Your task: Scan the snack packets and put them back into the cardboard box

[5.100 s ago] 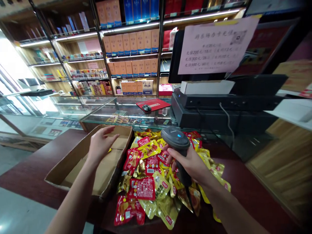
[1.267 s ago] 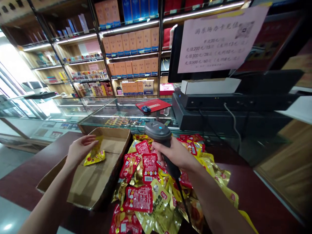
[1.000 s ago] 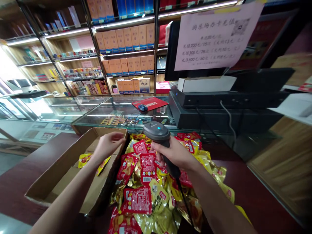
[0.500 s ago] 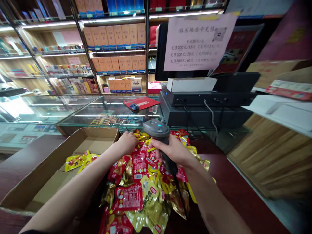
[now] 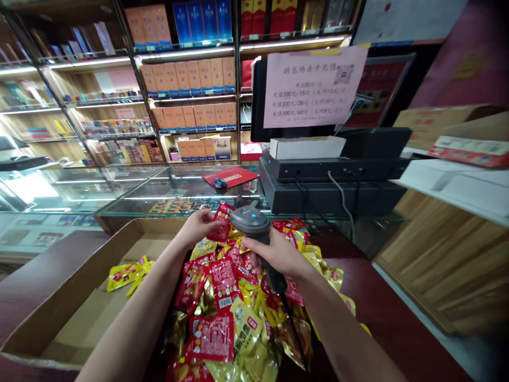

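Holding snack packet (image 5: 221,222), barcode scanner (image 5: 251,222), over snack pile (image 5: 222,297)

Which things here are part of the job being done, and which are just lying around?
Part of the job:
left hand
red snack packet
right hand
corded barcode scanner
heap of snack packets
cardboard box

Lying around:
computer mouse
red mat
paper sign

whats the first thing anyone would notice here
The heap of red and yellow foil snack packets in the middle of the view stands out first. Just above it, the right hand grips a dark handheld barcode scanner, and the left hand holds a red packet. At upper right, a pink notice with a QR code catches the eye.
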`<state>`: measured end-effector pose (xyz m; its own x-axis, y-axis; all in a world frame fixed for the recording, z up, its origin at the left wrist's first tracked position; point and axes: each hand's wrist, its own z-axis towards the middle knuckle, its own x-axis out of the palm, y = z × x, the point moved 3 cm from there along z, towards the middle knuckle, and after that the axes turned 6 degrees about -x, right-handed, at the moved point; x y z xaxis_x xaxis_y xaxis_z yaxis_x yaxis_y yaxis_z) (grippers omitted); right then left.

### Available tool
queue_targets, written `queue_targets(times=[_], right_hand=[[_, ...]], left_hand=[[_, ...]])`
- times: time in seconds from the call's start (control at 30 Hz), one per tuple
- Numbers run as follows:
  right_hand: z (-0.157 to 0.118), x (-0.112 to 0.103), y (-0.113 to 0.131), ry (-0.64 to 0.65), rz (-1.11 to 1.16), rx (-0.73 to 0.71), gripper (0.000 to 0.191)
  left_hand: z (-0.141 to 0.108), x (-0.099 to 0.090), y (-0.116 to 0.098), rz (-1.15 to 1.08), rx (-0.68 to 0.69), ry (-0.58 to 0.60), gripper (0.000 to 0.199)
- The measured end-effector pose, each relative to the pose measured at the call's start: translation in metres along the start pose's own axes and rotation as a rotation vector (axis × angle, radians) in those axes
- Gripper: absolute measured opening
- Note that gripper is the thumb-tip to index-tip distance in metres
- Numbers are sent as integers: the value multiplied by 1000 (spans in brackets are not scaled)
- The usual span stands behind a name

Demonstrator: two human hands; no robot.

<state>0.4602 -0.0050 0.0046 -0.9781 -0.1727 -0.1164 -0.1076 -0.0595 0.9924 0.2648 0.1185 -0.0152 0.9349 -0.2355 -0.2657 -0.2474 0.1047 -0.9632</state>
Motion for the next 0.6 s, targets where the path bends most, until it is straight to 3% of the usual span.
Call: queue_targets(times=[0.1,0.2,0.4,0.6], right_hand=[[3,0,-3,11,40,22,20],[5,1,-5,11,65,32,22],[5,11,-4,-13,112,32,25],[6,14,-7,-51,100,40,27]], left_hand=[[1,11,16,-251,-38,66,39],[1,11,20,-379,-42,37,42],[-1,14,15,-457,41,76,48],[0,18,21,-400,24,80,48]])
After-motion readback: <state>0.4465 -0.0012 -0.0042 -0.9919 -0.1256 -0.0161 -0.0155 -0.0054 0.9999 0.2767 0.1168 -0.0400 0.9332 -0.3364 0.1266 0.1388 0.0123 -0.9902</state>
